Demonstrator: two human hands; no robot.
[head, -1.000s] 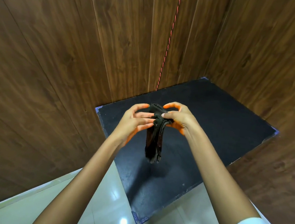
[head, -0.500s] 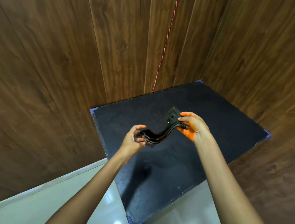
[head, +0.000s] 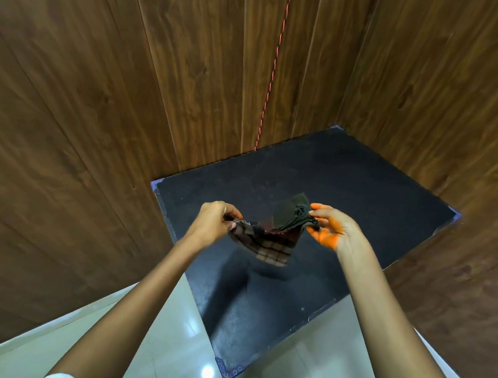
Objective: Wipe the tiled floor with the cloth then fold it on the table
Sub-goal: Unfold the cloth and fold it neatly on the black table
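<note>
The cloth (head: 270, 241), a dark plaid rag, hung mid-frame above the black table (head: 360, 197), stretched between both hands. The left hand (head: 213, 223) gripped one end in curled fingers; the right hand (head: 328, 228) pinched the other. The folding step seemed underway; next, it likely needed spreading flat on the table.

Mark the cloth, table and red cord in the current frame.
cloth (head: 270, 248): head view, on the sagging plaid panel.
table (head: 375, 198): head view, on the bare dark top, far right part.
red cord (head: 272, 71): head view, midway along its visible length.
</note>
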